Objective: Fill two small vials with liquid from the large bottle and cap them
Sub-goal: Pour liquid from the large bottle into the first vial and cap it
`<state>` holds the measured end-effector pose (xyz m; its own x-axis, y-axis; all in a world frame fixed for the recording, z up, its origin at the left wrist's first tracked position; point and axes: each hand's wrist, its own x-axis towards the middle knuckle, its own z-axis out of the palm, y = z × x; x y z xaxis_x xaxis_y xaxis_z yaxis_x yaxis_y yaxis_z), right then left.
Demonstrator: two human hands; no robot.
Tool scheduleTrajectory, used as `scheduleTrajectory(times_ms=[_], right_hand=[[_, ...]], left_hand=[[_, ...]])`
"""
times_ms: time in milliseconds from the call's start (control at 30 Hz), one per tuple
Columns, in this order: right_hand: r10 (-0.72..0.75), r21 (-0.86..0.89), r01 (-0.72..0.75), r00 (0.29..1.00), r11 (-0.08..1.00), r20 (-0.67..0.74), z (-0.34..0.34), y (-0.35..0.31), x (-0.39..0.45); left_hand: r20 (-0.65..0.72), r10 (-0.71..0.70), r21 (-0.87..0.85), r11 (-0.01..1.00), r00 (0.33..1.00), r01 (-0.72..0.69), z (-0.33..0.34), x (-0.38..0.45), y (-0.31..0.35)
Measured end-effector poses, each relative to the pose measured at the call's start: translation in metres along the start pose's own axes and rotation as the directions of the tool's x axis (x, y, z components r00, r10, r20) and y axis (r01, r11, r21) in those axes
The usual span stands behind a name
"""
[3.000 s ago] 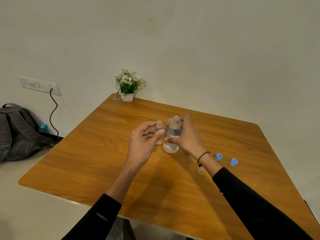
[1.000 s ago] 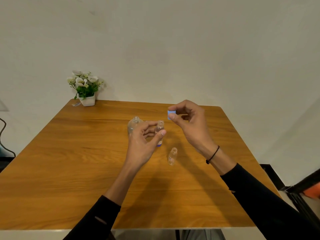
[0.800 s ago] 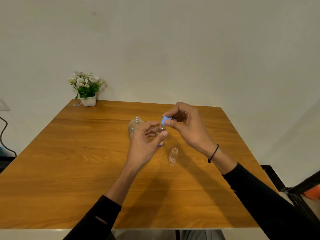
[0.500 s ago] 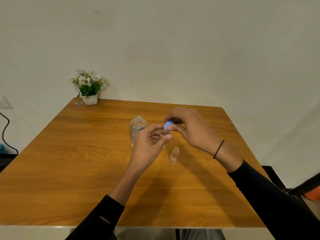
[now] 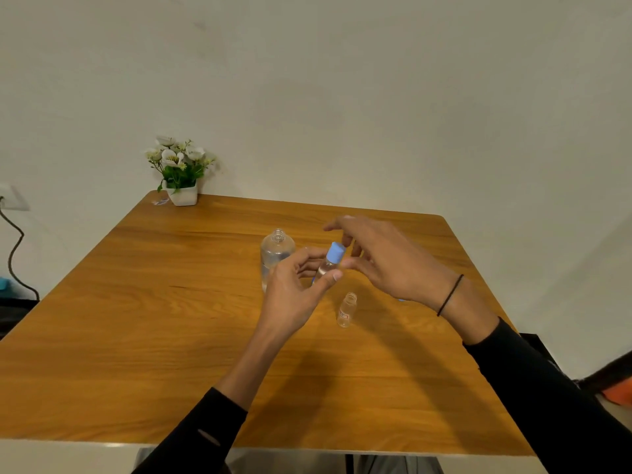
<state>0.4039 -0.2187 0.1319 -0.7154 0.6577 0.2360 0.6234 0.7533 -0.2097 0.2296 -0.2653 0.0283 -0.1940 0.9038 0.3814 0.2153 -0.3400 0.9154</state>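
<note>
My left hand [image 5: 290,295] holds a small clear vial [image 5: 324,267] tilted above the table, a blue cap [image 5: 335,252] sitting on its neck. My right hand [image 5: 386,261] hovers just right of the cap with fingers spread, the thumb close to the cap's lower edge. The large clear bottle [image 5: 277,249] stands uncapped behind my left hand, with a little liquid in it. A second small vial [image 5: 347,309] stands uncapped on the wooden table [image 5: 171,319], below my right hand. A sliver of another blue cap [image 5: 402,299] peeks out under my right wrist.
A white pot of artificial flowers [image 5: 179,172] stands at the table's far left corner, with a small scrap [image 5: 160,201] beside it. A black cable [image 5: 13,248] hangs from a wall socket at the left. The plain wall lies behind the table.
My right hand brought the blue cap onto the vial held in my left hand, then spread its fingers off it. Three seconds ago it held the large bottle, which now stands on the table.
</note>
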Motion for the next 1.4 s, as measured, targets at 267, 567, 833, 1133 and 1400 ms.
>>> scheduleTrajectory(times_ms=[267,567,833,1133,1400], right_hand=[[0.076,-0.124,-0.077,0.997,0.989,-0.008,-0.003,-0.001,0.006],[0.048,-0.127,-0.050,0.999,0.991,-0.021,-0.001,0.005,0.003],[0.005,-0.123,-0.005,1.000,0.992,-0.001,0.001,0.004,0.004],[-0.030,-0.038,0.031,0.999,0.999,0.022,0.005,0.003,0.005],[0.007,0.053,-0.003,0.996,0.999,-0.089,0.017,0.014,0.005]], left_hand=[[-0.005,-0.040,0.008,0.999,0.999,0.040,0.002,-0.003,-0.004],[-0.002,-0.031,0.035,0.999,1.000,0.031,0.002,-0.003,-0.005],[0.013,0.004,0.050,0.999,1.000,-0.005,0.002,0.000,-0.004],[0.016,-0.007,0.016,1.000,1.000,0.006,0.005,0.001,-0.005],[0.008,-0.024,-0.022,0.999,1.000,0.024,0.012,0.009,-0.006]])
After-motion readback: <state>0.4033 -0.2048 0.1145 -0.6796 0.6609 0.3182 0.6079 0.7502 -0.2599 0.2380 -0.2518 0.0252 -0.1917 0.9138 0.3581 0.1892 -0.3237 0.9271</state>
